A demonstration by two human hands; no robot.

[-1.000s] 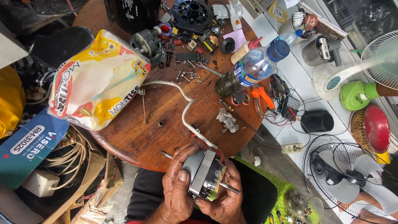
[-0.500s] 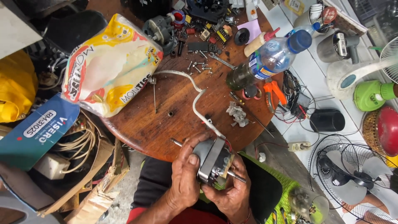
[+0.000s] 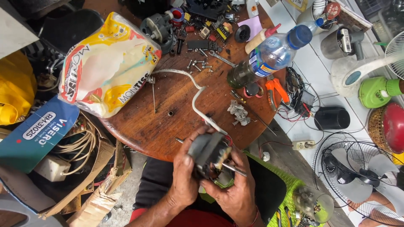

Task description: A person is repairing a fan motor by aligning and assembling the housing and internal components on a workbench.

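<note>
Holding: both hands cradle a small grey-and-black electric fan motor with a steel shaft, at the near edge of the round brown wooden table, over the person's lap.
Left hand: the left hand is closed on the motor's left side, thumb pressed up along its casing.
Right hand: the right hand is wrapped under and around the motor's right side, fingers clamped on the body just below the protruding shaft.
Cable: a white insulated cord runs from the motor away across the table — curving left toward the far side.
Step in hand: by the look of it, an inspection or seating step on the motor, which is being turned and steadied with both hands rather than worked with a tool.
Next move calls for: likely one hand freed while the other keeps the motor firm, and care that the cord does not drag the loose parts.
Far side: scattered small metal screws and dark motor parts lie well apart from the hands.
Left: a crinkled yellow-and-white plastic snack bag lies on the table's left part.
Right: a clear plastic water bottle with a blue cap lies tilted, near orange-handled pliers.
Near right: a grey wire fan guard rests on the floor.
</note>
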